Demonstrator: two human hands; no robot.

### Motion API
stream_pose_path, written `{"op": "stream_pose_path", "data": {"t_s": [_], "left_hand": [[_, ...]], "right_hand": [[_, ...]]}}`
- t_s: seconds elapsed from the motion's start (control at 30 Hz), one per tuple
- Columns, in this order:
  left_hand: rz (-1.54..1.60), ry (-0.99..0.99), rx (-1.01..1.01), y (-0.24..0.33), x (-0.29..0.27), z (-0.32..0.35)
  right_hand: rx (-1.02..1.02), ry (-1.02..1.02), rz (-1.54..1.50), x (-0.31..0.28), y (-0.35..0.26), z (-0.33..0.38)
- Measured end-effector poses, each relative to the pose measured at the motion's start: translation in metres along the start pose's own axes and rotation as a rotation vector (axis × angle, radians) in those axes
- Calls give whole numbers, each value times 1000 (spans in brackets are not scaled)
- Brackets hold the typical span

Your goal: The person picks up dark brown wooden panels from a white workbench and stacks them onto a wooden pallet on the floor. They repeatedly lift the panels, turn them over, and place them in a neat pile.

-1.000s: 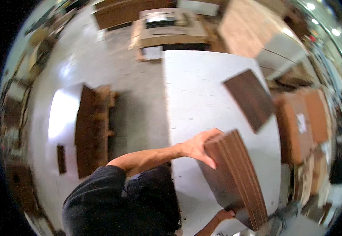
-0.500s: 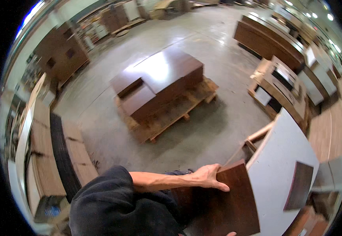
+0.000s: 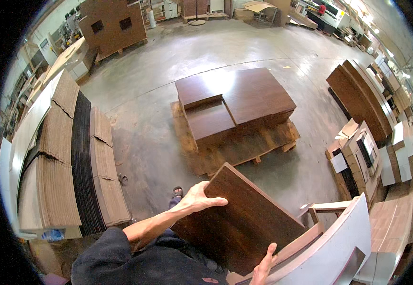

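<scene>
A dark brown wooden panel is held in front of my body, tilted, between both hands. My left hand grips its upper left edge, thumb lying across the face and fingers behind. On the lower right edge, my right hand has its thumb up against the panel; its other fingers are mostly hidden. Beyond the panel, a stack of similar brown panels rests on a wooden pallet. At my right is a white-topped table with a small dark piece on it.
Tall stacks of cardboard sheets line the left side. To the right stand a pallet of boxes and boards and long brown panels. A large brown board with square cutouts stands at the far left. Concrete floor surrounds the pallet.
The panel has come away from the white table toward the left, both hands on it. My view has turned right-to-left, so the pallet stack appears farther right and the table lower.
</scene>
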State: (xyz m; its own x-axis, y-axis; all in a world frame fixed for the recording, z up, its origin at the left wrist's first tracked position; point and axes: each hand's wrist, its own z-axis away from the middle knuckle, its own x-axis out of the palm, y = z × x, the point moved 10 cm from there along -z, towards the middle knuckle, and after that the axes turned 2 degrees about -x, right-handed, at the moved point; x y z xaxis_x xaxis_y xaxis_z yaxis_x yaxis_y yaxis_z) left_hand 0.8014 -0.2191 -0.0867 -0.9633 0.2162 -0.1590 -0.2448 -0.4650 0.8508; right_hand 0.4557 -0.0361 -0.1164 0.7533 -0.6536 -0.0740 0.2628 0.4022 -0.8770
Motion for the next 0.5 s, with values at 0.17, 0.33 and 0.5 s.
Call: {"op": "stream_pose_path", "data": {"t_s": [0.17,0.33,0.5], "left_hand": [[161,174,-37,-50,-198,-9],[371,378,-25,-45,-349,11],[488,632,20,-66,-465,22]], "right_hand": [[-73,-132,318,180,11,6],[-302,-469,210,387,-46,57],[-231,-785,359,545,-32,53]]}}
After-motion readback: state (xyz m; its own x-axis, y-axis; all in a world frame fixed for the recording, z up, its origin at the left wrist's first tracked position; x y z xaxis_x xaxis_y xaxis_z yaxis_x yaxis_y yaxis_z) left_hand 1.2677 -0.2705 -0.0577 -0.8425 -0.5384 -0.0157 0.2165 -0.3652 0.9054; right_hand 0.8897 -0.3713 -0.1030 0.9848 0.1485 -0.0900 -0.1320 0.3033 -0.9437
